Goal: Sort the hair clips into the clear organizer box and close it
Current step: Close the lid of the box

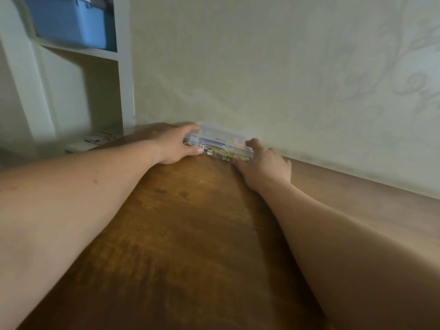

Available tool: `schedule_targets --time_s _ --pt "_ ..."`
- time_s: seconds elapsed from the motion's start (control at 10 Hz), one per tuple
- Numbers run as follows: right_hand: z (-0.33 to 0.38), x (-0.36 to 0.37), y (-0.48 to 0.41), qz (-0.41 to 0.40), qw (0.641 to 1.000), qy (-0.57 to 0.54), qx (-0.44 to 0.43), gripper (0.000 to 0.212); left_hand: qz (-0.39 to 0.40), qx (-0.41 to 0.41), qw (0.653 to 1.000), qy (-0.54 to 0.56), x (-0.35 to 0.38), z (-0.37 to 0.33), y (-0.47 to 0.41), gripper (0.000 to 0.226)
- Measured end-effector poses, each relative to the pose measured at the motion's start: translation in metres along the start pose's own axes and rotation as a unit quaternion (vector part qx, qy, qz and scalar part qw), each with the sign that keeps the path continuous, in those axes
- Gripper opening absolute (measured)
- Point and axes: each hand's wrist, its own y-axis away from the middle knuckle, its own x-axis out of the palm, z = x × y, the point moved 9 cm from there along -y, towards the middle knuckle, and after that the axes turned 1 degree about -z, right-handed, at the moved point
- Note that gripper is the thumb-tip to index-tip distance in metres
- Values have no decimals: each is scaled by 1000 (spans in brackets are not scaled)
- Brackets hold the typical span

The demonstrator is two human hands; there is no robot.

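Observation:
The clear organizer box point(222, 142) lies flat with its lid down at the far edge of the wooden table point(181, 229), against the wall. Colourful hair clips show through its plastic. My left hand point(175, 145) grips the box's left end, thumb along the front and fingers over the top. My right hand point(263, 161) holds the right end, one finger raised at the front right corner. Both arms stretch far forward across the table.
A pale patterned wall point(285, 67) stands right behind the box. To the left is a white shelf unit point(120, 67) with a blue bin point(69, 20) on an upper shelf. Some small papers point(100, 138) lie at the shelf's foot.

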Motion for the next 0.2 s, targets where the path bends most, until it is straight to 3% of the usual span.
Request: schedule_targets --time_s 0.1,0.2 --pt "0 -5 5 3 1000 -13 8 68 -12 -6 1000 16 -4 -2 1 95" --pt "-4 -14 23 16 998 -48 26 96 -21 -42 998 31 -7 -2 17 122"
